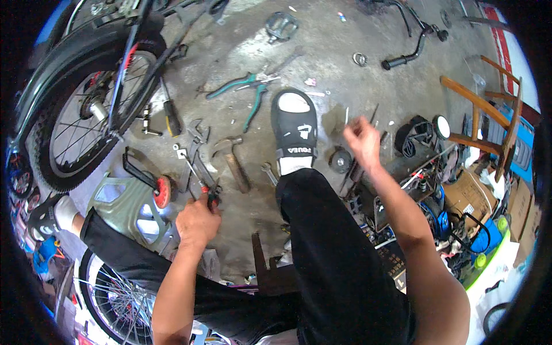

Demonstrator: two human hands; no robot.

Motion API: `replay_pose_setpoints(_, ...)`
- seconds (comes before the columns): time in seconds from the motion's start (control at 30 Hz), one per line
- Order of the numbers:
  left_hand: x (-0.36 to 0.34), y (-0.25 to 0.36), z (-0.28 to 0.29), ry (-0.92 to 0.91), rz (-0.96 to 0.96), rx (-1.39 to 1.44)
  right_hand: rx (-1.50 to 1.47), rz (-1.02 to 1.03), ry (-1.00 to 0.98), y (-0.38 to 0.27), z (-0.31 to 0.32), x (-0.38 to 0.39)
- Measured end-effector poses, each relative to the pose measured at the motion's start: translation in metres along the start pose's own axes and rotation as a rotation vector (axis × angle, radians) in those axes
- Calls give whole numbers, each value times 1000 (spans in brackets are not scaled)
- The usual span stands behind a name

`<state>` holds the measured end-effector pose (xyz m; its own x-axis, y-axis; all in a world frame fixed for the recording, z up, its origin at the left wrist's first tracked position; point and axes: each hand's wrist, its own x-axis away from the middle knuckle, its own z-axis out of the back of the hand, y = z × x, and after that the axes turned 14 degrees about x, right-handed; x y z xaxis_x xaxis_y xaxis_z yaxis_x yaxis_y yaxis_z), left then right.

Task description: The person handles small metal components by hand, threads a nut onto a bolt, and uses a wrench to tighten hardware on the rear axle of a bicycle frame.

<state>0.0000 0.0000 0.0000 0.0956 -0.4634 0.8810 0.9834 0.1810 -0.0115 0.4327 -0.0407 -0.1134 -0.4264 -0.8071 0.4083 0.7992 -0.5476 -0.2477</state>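
Note:
My left hand [197, 222] is low over the floor, its fingers closed at the red and black handle of a screwdriver [204, 187]. The shaft slants up and left, beside several wrenches. Just right of that lies a hammer [233, 167] with a wooden handle. My right hand [363, 142] is raised beyond my right knee, its fingers pinched together. A thin pale sliver shows near the fingertips; whether they hold it I cannot make out. Below that hand are a round black disc [340, 161] and some dark slender tools.
At the left stands a bicycle wheel [52, 132] with its frame, near a green plastic stool [118, 198]. Teal-handled pliers [256, 106], a pedal [282, 26] and a yellow-black screwdriver [171, 118] lie ahead. To the right are a wooden chair frame [477, 109] and cluttered boxes.

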Motion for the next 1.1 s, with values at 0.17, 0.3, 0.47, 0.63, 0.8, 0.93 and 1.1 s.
replay_pose_setpoints(0.17, -5, 10, -4, 63, -30, 57, 114, 16, -44, 34, -4, 59)
replay_pose_setpoints(0.3, -2, 5, -9, 85, -58, 53, 246, 8, -106, 52, -11, 78)
replay_pose_setpoints(0.47, 0, 7, -10, 87, -38, 66, 274, 31, -113, 55, -19, 74)
replay_pose_setpoints(0.63, 3, 7, -9, 98, -46, 67, 230, -23, -143, 50, -9, 79)
replay_pose_setpoints(0.8, -4, 6, -4, 49, -45, 34, 149, 100, -243, 44, -16, 132)
replay_pose_setpoints(0.93, -4, 7, -1, 58, -55, 37, 210, 5, -322, 46, -43, 147)
replay_pose_setpoints(1.1, -6, 5, -1, 63, -73, 48, 130, -106, -179, 48, -52, 138)
